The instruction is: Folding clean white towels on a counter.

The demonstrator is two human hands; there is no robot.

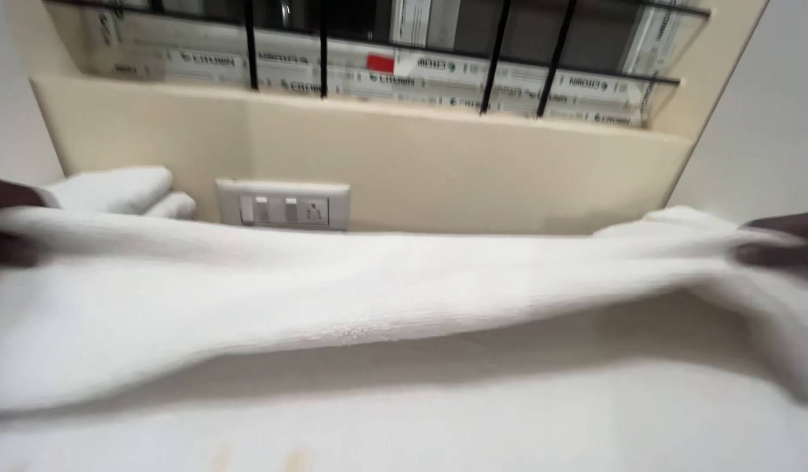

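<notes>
A white towel (360, 293) is stretched wide across the view, held up above a white surface (509, 411). My left hand (6, 223) grips its left end at the frame's left edge. My right hand (784, 245) pinches its right end at the far right edge. The towel sags in the middle and casts a shadow below. Both hands are mostly cut off by the frame edges.
A rolled white towel (115, 188) lies at the back left against the cream wall. A switch and socket plate (283, 205) is set into that wall. Above it runs a window with black bars (495, 57).
</notes>
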